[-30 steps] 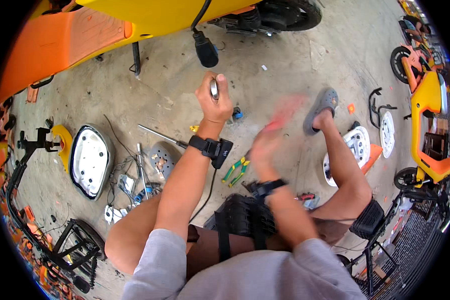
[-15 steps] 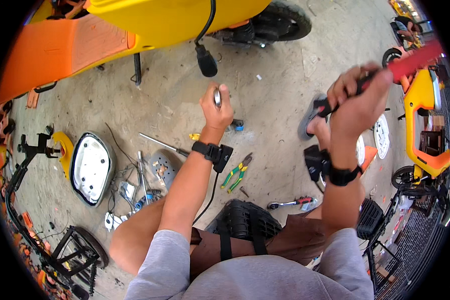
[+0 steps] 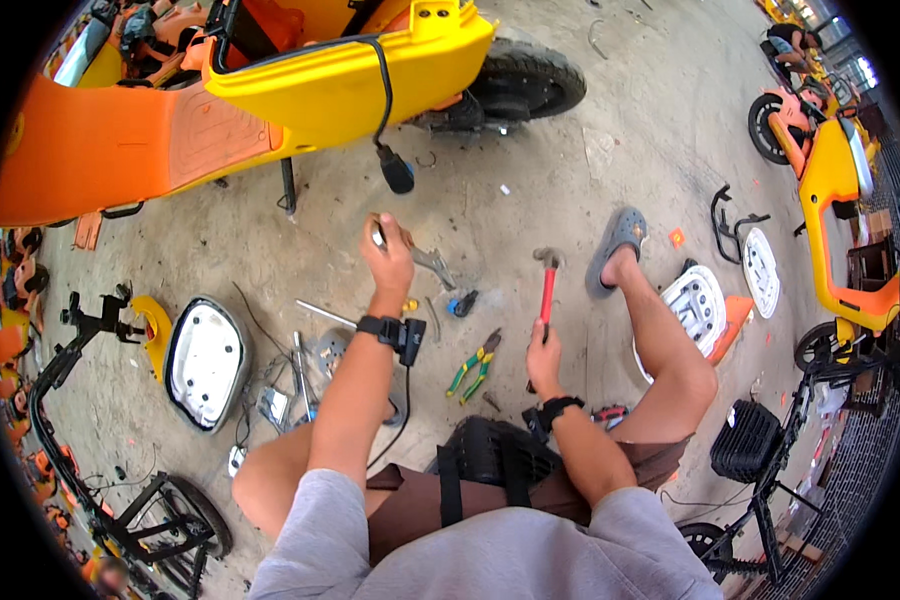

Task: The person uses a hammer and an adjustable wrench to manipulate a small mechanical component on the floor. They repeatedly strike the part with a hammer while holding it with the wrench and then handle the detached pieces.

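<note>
My left hand point(image 3: 388, 262) is closed around a metal wrench point(image 3: 432, 266), whose open jaw points right and down over the floor. Part of its handle is hidden by my fingers. In my right hand point(image 3: 544, 365) is a hammer point(image 3: 548, 290), gripped low on its red and black handle with the head up and away from me. Just beyond my left hand, a black cable hangs from the yellow scooter body point(image 3: 370, 85) and ends in a black plug point(image 3: 396, 172). A small blue and black connector point(image 3: 462, 304) lies on the concrete between my hands.
Pliers point(image 3: 475, 366) with green and yellow handles lie before me. A long-shafted screwdriver point(image 3: 325, 313) and loose cables are at left, beside a white-lined seat shell point(image 3: 205, 365). White panels point(image 3: 695, 305) lie right of my leg. Bare scooter frames point(image 3: 120, 520) stand at both sides.
My right hand has come down and inward from raised at the right, bringing the hammer with it. My left hand has moved slightly left, and the wrench jaw now shows. The view has shifted.
</note>
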The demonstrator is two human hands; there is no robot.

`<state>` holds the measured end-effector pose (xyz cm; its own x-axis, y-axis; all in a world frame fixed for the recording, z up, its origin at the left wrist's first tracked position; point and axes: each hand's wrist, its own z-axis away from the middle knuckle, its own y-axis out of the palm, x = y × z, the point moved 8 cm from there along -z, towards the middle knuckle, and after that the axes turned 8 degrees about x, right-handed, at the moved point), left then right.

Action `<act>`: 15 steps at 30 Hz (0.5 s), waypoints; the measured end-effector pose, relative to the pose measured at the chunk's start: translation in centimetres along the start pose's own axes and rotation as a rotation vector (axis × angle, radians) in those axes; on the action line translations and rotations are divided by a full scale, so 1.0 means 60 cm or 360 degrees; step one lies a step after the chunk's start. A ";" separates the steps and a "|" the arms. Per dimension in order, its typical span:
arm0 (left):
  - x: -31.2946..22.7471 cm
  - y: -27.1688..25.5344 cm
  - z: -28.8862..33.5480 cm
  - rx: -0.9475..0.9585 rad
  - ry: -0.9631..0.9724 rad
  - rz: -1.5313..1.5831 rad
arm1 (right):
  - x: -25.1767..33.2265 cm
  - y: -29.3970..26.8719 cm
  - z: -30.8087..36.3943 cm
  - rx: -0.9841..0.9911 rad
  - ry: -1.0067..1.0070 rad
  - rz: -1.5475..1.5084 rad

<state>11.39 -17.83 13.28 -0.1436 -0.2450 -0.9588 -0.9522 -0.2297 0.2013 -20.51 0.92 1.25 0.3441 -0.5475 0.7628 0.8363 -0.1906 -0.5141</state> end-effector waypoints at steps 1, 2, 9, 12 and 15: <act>-0.007 -0.002 0.002 -0.0007 0.0012 -0.0005 | -0.007 -0.010 -0.009 -0.0026 0.0001 -0.0012; -0.013 -0.011 0.001 -0.0021 0.0037 -0.0014 | -0.006 -0.015 -0.013 -0.0072 0.0009 0.0121; -0.013 -0.059 0.018 -0.0069 -0.0126 0.0018 | -0.082 -0.006 -0.045 -0.0242 0.0168 0.0740; -0.033 -0.067 0.034 -0.0065 -0.0111 -0.0104 | 0.017 0.048 -0.027 -0.0196 -0.0585 0.1007; -0.042 -0.034 0.041 -0.0030 -0.0098 -0.0151 | 0.070 0.151 -0.041 0.0331 -0.1099 0.0934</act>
<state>13.04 -14.41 14.81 -0.0702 -0.1631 -0.9841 -0.9571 -0.2669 0.1125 -12.49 -5.11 -1.15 0.8583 0.1090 0.5014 0.4844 0.1499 -0.8619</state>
